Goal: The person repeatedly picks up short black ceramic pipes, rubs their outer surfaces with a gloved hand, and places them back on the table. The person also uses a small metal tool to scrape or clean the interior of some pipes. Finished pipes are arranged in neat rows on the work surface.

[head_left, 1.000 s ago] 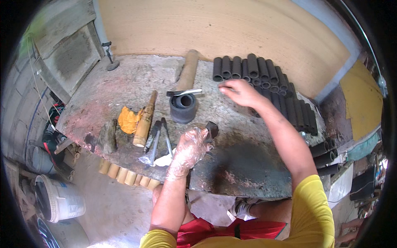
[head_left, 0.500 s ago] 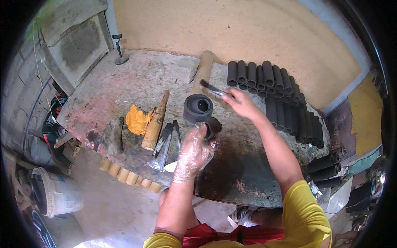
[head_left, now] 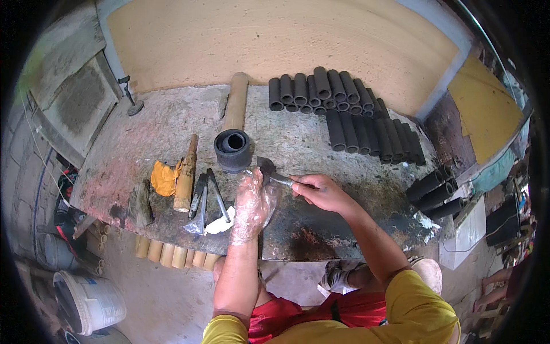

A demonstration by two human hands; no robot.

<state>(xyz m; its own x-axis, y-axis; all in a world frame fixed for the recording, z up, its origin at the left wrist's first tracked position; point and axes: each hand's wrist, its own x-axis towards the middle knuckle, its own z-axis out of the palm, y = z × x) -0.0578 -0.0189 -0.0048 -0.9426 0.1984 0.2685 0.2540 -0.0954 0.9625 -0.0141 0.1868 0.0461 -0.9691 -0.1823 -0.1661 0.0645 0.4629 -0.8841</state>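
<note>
Left hand (head_left: 250, 200) (gloved), right (head_left: 322, 192) with brush (head_left: 282, 179)

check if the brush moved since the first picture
Yes: from atop the black pot, the brush moved right and down the view, now in the right hand.

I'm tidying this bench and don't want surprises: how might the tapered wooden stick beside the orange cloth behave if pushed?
The tapered wooden stick would probably roll, since its body looks round, likely veering because one end is narrower. It seems stiff, being straight and wood-like. The orange cloth right beside it might hinder rolling that way.
</note>
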